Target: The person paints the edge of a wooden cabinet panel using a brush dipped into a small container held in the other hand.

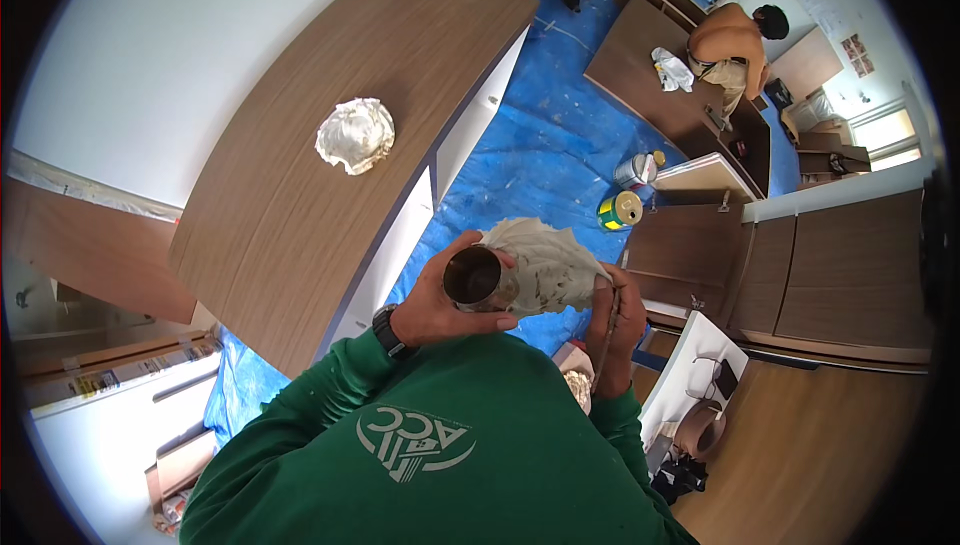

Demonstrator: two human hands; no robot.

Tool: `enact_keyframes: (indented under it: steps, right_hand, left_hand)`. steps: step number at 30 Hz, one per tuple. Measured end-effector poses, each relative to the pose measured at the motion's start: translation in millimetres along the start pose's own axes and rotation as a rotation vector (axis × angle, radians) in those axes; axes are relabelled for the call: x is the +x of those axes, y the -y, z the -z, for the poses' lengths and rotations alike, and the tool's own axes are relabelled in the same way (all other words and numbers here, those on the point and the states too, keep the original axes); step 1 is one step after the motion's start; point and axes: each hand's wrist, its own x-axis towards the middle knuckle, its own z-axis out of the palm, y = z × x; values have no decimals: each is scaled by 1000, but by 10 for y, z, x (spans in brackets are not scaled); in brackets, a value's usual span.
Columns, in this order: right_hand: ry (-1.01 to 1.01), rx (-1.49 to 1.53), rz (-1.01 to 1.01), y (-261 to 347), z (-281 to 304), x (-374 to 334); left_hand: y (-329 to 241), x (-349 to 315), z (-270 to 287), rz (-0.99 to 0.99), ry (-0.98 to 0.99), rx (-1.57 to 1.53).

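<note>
Where blue sheeting (560,95) flanks the counter (285,215), left fingers (488,323) clasp a metal cup (474,278), right fingers (602,303) a pale sheet (552,261).

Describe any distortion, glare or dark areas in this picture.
Head view: the fisheye curves the wooden cabinet top, and the corners go black; head view, far right: the window looks washed out; head view, centre: the metal cup is dark inside.

I count: my hands (425,300), two; metal cup (480,280), one; dark wristwatch (389,332), one; yellow-green can (618,211), one; other people (730,40) in view, two.
</note>
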Motion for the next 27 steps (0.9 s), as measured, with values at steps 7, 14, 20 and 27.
enact_keyframes:
  steps: [7,14,20,27]
  right_hand:
    - [-21,-76,41,41,-13,22]
    - [40,-204,-12,6,64,-79]
    - [34,-438,53,-12,82,-121]
    - [-58,-546,103,-143,236,-229]
  left_hand:
    - [54,14,86,34,36,111]
    - [-37,31,199,147,-23,-3]
    - [326,-85,754,101,-217,140]
    - [972,-437,2122,125,-682,537]
